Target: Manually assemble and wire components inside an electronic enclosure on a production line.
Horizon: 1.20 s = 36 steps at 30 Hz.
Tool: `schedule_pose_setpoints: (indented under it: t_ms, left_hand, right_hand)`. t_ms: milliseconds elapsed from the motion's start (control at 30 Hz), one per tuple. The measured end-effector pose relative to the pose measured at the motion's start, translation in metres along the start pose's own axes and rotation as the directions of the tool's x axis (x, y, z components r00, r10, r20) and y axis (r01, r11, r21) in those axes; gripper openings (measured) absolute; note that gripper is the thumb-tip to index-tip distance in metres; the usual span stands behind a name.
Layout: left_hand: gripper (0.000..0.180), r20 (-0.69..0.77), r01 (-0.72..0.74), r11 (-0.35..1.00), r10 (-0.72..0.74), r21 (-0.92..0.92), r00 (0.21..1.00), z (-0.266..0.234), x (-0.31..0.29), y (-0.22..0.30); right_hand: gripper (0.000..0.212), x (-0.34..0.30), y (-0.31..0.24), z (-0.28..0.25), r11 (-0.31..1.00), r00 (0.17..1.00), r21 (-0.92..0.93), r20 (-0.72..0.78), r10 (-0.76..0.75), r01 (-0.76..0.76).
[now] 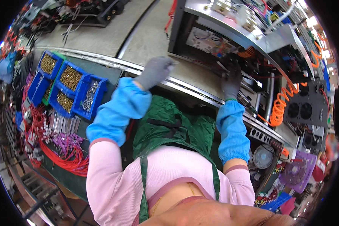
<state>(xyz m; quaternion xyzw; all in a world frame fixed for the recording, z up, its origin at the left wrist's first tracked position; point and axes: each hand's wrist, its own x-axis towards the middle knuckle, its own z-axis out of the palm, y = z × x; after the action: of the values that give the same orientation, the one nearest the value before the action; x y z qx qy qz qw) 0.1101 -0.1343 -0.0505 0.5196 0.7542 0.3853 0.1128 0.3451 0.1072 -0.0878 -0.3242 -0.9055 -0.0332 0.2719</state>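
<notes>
Cabinet [235, 30] stood ahead of you to the right, open on the side facing you, beyond the metal rail [194, 90]. Blue bins [101, 98] sat to your left, and an orange coil [278, 111] lay to the right of your right forearm. Your right hand [231, 79] reached inside the cabinet; your left hand [156, 71] hung above the rail, outside it, fingers bent inward. Blur and shade made it impossible to tell whether either hand grasped anything. Working well there called for a steady right wrist clear of the metal edge, a light touch near the wires [219, 52], and a better sight of your fingertips. Smallest were the brass screws [69, 77], within the bins.
</notes>
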Motion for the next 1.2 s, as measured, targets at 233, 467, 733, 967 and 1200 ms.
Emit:
schedule_pose_setpoints:
  t_ms: [233, 467, 733, 967, 1200]
  left_hand:
    - [0.028, 0.034, -0.01, 0.998, 0.008, 0.057, 0.999, 0.094, 0.034, 0.009]
    - [0.027, -0.068, 0.193, 0.96, -0.211, -0.201, 0.975, 0.059, 0.018, -0.001]
    - [0.029, -0.123, 0.217, 0.864, -0.302, -0.454, 0.945, 0.064, -0.016, -0.025]
    - [0.029, -0.538, 0.317, 0.94, -0.203, 0.127, 0.818, -0.082, -0.069, -0.003]
    - [0.035, -0.632, 0.862, -0.026, -0.691, 0.506, 0.351, -0.276, -0.227, -0.102]
  right_hand:
    - [0.031, -0.002, 0.007, 0.007, 0.984, 0.984, -0.028, 0.028, 0.178, -0.177]
    - [0.035, -0.003, 0.013, 0.002, 0.982, 0.98, 0.037, 0.074, 0.183, -0.186]
    - [0.038, -0.001, -0.039, -0.024, 0.995, 0.997, 0.097, -0.083, -0.001, 0.009]
    - [0.019, -0.054, -0.053, 0.004, 0.935, 0.944, 0.353, 0.32, -0.083, -0.037]
    - [0.018, -0.052, -0.064, 0.003, 0.95, 0.957, 0.294, 0.29, 0.019, -0.108]
